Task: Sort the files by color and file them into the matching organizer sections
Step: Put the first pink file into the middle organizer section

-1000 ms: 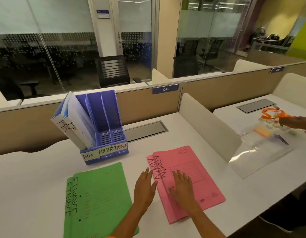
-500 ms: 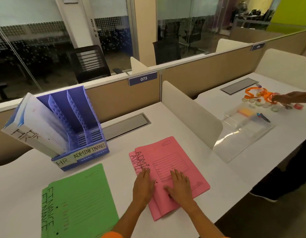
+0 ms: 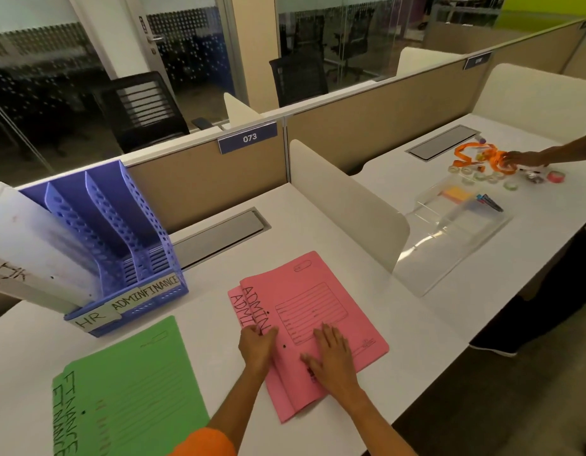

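Step in hand, as judged: gathering of the pink ADMIN files (image 3: 313, 327), two of them, stacked slightly offset on the white desk (image 3: 318, 225) just right of centre, near the front edge. Not yet lifted; lying flat.

Left hand (image 3: 257, 348) at the left edge of the stack, over the lettered spines; fingers curled at the edge, seemingly pinching or squaring the top file's margin. Hard to tell whether the thumb has gone under the edge. Right hand (image 3: 334, 355) flat on the top cover, palm down, fingers spread and pressed onto the paper, pinning the stack. Both forearms entering from the bottom of the frame, angled inward; orange sleeve (image 3: 203, 444) on the left.

Blue organizer (image 3: 120, 255) at far left of the desk, three sections labelled HR, ADMIN, FINANCE. White HR files (image 3: 32, 245) leaning out of the leftmost section; middle and right sections look empty. Green FINANCE files (image 3: 130, 390) flat on the desk, left of the pink stack, untouched.

Next move, as judged: align both pink edges, grip the pair firmly at the spine, lift, turn upright, carry left and back, drop into the middle ADMIN section. Care needed to clear the section dividers and the leaning white files.
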Demonstrator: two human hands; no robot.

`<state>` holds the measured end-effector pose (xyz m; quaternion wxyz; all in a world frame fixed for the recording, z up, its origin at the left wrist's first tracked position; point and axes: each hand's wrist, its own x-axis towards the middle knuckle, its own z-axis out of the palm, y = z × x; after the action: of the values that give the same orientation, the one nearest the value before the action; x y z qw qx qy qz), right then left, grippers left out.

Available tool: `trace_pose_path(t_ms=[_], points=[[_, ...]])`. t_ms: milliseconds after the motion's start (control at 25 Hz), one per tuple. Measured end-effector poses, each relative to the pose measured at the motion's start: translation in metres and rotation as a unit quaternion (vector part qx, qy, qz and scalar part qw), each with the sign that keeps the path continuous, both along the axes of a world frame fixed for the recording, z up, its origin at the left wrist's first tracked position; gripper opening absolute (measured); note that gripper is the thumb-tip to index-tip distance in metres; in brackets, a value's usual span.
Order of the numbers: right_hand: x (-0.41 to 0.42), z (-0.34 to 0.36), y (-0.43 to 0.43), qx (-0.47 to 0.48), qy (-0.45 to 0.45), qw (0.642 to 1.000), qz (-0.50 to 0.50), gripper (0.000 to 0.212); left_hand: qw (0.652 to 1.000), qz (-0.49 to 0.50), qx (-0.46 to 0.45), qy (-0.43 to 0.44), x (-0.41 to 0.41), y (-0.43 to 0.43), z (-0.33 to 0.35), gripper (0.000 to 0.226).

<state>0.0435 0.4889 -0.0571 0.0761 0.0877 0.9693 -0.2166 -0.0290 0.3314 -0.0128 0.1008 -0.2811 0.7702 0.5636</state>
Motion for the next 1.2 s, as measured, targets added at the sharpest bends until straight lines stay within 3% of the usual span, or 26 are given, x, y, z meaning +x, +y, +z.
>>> trace_pose_path(t_ms=[120,280,440,560,640,720,800,920,1000,1200], points=[[0.0,-0.003,0.001,-0.014,0.009,1.0,-0.009,0.077,0.999,-0.018,0.031,-0.003,-0.005,0.004,0.009,0.023],[-0.001,0.0,0.002,-0.042,0.026,0.998,-0.036,0.072,0.992,-0.063,0.099,0.039,-0.003,0.02,0.023,0.041],[-0.009,0.023,0.01,-0.076,0.098,0.986,-0.111,0.07,0.981,-0.066,0.148,0.104,0.001,0.022,0.047,0.036],[-0.02,0.051,0.005,-0.122,0.158,0.958,-0.207,0.08,0.969,-0.052,0.176,0.165,0.0,0.012,0.071,0.04],[-0.03,0.068,-0.006,-0.203,0.171,0.92,-0.289,0.092,0.961,-0.034,0.18,0.206,-0.001,-0.003,0.09,0.04],[-0.043,0.077,-0.021,-0.328,0.127,0.867,-0.353,0.092,0.955,-0.014,0.175,0.237,0.0,-0.021,0.11,0.038],[-0.06,0.085,-0.04,-0.479,0.063,0.781,-0.396,0.076,0.951,0.008,0.164,0.261,0.003,-0.04,0.126,0.036],[-0.078,0.093,-0.077,-0.669,0.038,0.628,-0.395,0.039,0.948,0.045,0.14,0.283,0.008,-0.073,0.144,0.036],[-0.085,0.097,-0.104,-0.702,0.021,0.599,-0.384,0.032,0.948,0.065,0.117,0.288,0.011,-0.096,0.156,0.041],[-0.097,0.112,-0.17,-0.733,0.012,0.586,-0.344,0.024,0.936,0.173,0.063,0.301,0.024,-0.146,0.189,0.044]])
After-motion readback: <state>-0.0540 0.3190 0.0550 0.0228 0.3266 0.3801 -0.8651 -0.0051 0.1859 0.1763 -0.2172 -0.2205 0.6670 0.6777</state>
